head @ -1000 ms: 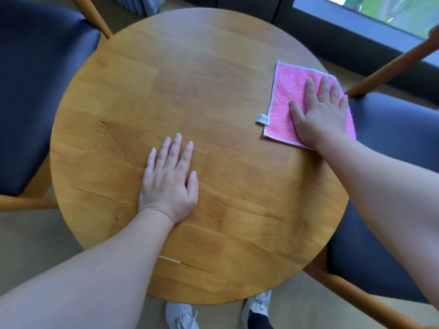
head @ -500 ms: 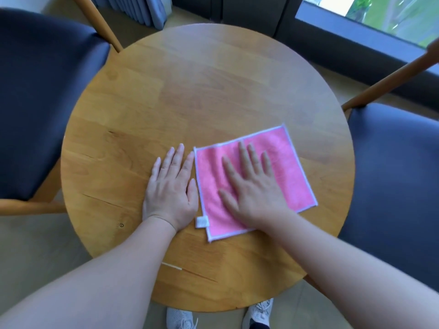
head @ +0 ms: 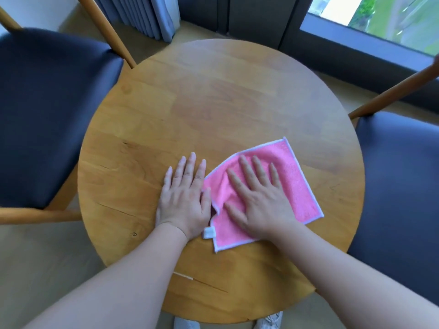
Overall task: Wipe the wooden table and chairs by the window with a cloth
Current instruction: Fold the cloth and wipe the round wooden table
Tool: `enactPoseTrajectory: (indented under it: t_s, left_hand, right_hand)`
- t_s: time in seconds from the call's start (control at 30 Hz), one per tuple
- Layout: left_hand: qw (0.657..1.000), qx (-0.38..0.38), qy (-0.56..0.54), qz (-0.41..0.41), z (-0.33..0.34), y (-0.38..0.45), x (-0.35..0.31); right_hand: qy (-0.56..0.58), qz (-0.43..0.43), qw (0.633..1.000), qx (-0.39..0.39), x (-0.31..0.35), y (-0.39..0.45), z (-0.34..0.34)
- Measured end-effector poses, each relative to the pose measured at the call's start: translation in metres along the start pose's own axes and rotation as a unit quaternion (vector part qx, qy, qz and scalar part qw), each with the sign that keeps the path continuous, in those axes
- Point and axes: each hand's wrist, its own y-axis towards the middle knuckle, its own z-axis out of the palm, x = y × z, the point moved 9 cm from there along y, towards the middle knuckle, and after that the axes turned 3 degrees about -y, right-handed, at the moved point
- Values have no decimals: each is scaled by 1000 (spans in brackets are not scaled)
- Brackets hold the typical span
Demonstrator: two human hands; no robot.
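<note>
Since the frame half a second back, the pink cloth [head: 292, 184] bunches at its left edge: it lay flat and square beside the left hand [head: 184, 198], and now its far-left corner is folded over and its left border is crumpled against that hand's thumb side. Right hand [head: 259, 198] sits in much the same near-centre spot; a second ago it was out at the far-right rim.

Step in hand, as judged: wiping the tabletop, mid-stroke, with the chairs not yet touched. Right hand lies palm down on the cloth, fingers straight and slightly spread, pressing rather than gripping. Left hand lies flat on the bare wood just left of the cloth, fingers straight and together, bracing; it holds nothing.

Cloth position: near-right of centre on the wooden table [head: 213, 96], wholly on the top, white label at its near-left corner.

Next move probably calls for reversing away from the left hand so the fold pulls flat, then covering the unwiped far and left areas.

Materials: cloth is a soft, napped pink square with pale stitched edging. Table is round, warm-toned jointed planks, smooth, with a few dark cracks near the edge. Left chair [head: 47, 110] and right chair [head: 399, 186] have dark padded seats on rounded wooden frames.
</note>
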Motion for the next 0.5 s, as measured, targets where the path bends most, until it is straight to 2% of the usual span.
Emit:
enactPoseTrajectory:
  t_s: [0.13, 0.33, 0.5]
  left_hand:
    - [1000, -1, 11, 1, -2, 11, -1]
    - [999, -32, 10, -16, -15, 96, 7]
    - [999, -52, 1, -15, -20, 101, 8]
  right_hand:
    - [-4, 93, 996, -13, -57, 51, -15]
    - [-17, 111, 993, -30, -102, 90, -23]
    - [-10, 146, 989, -39, -148, 129, -37]
